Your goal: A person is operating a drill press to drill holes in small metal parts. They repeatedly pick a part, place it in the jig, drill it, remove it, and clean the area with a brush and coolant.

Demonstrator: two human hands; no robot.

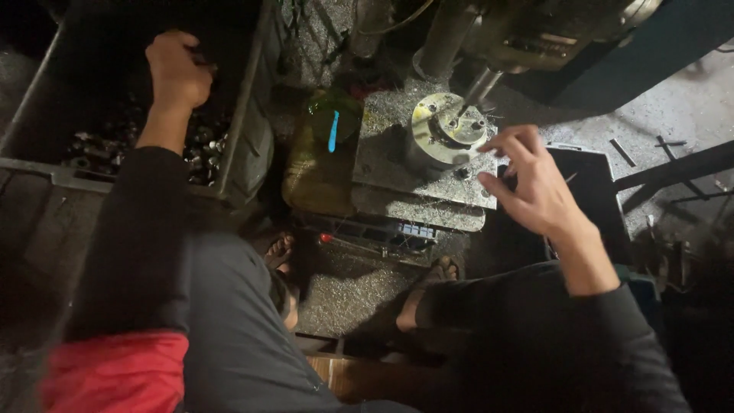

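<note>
The left hand (177, 73) reaches into a dark metal bin (245, 115) of small metal parts (200, 147) — fist closed, its grip's contents hidden. The right hand (531, 183) hovers, fingers spread and holding nothing, beside the round fixture (443, 134) under the drill spindle (480, 88). A yellowish oil can (321, 164) with a blue strip stands between.

Your round metal fixture (446, 131), pale yellow-rimmed with bolts on top, sits upright on the chip-strewn machine table; small dark metal parts (200, 145) lie heaped at nine o'clock from it.
</note>
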